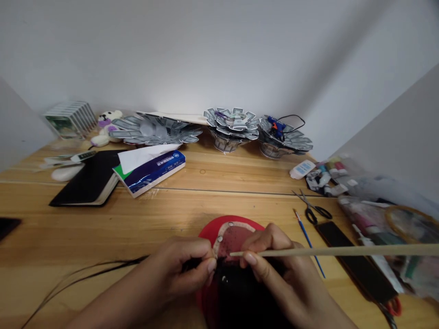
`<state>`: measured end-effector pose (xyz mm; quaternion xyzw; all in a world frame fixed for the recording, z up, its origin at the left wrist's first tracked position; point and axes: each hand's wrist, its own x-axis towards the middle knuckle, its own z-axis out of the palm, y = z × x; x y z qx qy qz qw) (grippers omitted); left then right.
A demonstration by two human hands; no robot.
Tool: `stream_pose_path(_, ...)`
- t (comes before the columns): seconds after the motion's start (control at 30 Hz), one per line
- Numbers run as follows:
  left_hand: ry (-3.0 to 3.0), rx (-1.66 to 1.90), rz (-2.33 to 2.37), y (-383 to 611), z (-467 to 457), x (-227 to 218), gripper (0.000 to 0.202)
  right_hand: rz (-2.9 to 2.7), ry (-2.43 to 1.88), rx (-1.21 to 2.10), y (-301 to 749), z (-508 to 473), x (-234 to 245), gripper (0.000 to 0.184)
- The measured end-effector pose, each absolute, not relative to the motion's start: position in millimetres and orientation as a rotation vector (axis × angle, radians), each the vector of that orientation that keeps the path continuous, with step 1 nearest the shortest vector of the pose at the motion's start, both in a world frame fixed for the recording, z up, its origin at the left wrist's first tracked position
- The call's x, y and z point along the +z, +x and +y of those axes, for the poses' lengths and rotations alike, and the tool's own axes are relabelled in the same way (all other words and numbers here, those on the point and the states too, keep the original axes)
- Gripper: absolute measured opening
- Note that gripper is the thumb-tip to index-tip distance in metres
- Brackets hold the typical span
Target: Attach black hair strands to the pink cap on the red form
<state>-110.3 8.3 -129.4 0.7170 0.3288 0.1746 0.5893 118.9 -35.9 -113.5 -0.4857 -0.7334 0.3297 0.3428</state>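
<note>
A red round piece (209, 230) with a dark maroon inner patch and small white beads lies at the table's near edge, with black material (240, 292) over its lower part. My left hand (185, 265) is closed in a pinch on the black strands at the patch's rim. My right hand (274, 265) is closed round a long thin wooden stick (343, 251) that runs off to the right, its tip by the patch. Black strands (89, 274) trail left from my left hand.
On the wooden table (206, 201) lie a black notebook (89, 180), a tissue pack (152, 169), scissors (313, 208), a blue paintbrush (308, 240), a black phone (356, 265) and paint bottles (329, 176). Card-made bowls (231, 128) and a glue gun (276, 127) stand by the back wall.
</note>
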Motion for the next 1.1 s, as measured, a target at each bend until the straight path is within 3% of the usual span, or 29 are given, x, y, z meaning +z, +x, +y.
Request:
stream_pose_path(0.6,1.702,0.403,0.768,-110.3,4.8,-128.7,0.035,-2.052,-1.255,0.591,113.9,-39.0,-110.4,0.017)
stream_pose_path(1.1,1.651,0.356,0.708,-110.5,4.4,-124.8,0.035,-1.900,-1.304,0.731,117.2,-39.4,-111.8,0.011)
